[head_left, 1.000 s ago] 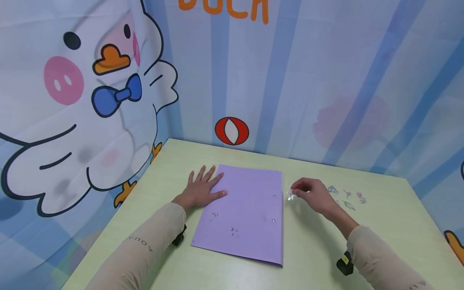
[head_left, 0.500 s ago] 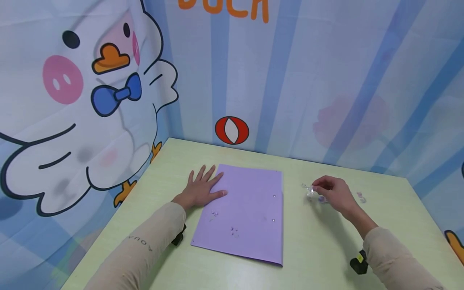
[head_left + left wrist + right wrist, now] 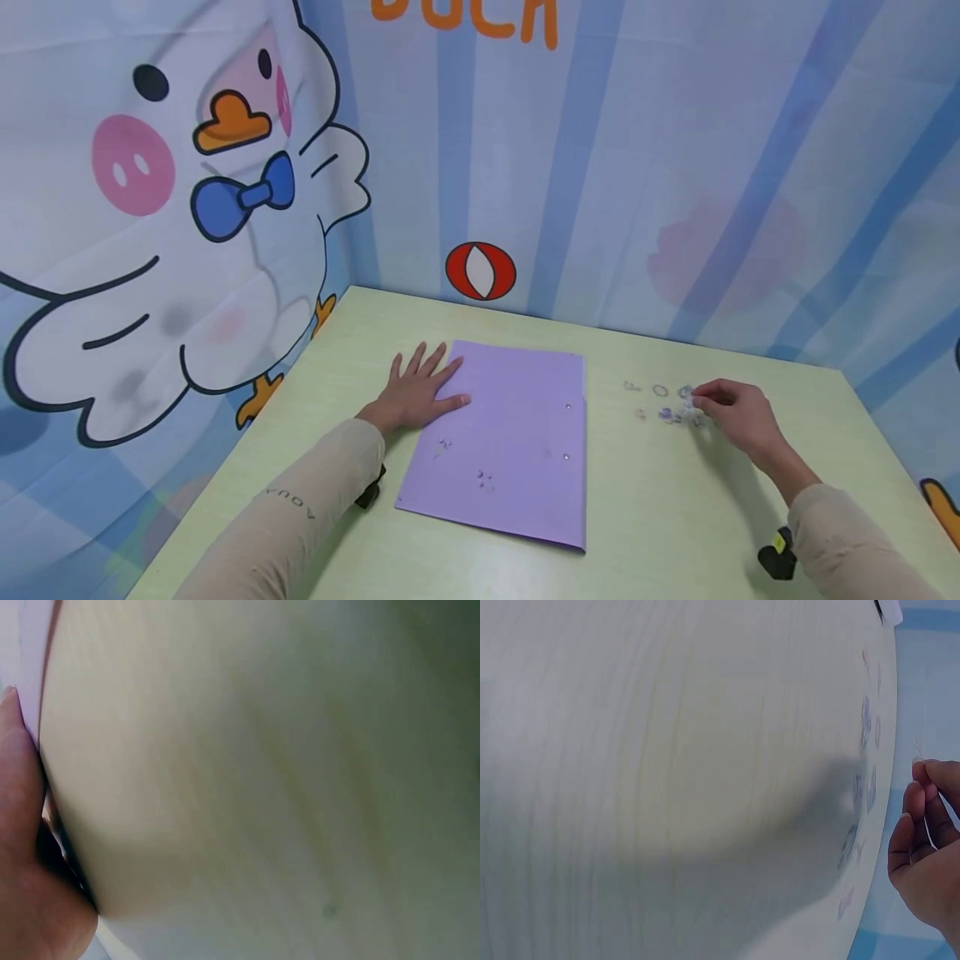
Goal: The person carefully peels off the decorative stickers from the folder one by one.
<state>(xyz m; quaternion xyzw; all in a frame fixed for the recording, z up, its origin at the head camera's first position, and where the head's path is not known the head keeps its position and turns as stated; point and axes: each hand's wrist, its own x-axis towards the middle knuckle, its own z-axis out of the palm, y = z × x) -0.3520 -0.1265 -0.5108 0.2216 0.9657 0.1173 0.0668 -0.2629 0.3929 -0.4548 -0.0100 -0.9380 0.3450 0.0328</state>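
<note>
A flat purple folder [image 3: 510,417] with two small metal studs lies on the table. My left hand [image 3: 412,398] rests on its left edge, fingers spread. Two small faint floral stickers sit on the folder's lower left part, one of them a purplish sticker [image 3: 485,480]. To the right of the folder, my right hand [image 3: 742,417] pinches a small clear sticker [image 3: 688,403] between thumb and forefinger, just above the table. Several similar stickers lie close by, among them a ring-shaped sticker [image 3: 660,390] and a purple sticker [image 3: 667,415]. The hand partly hides this group.
The pale wooden table [image 3: 645,517] ends at a blue striped cloth backdrop [image 3: 622,208] behind and at both sides. A large duck is printed on the left cloth. A black wrist device [image 3: 777,554] hangs under the right forearm.
My right hand has moved right, away from the folder and over the loose stickers, still pinching the clear sticker. The stickers nearer the folder are uncovered. The left hand has stayed put.
</note>
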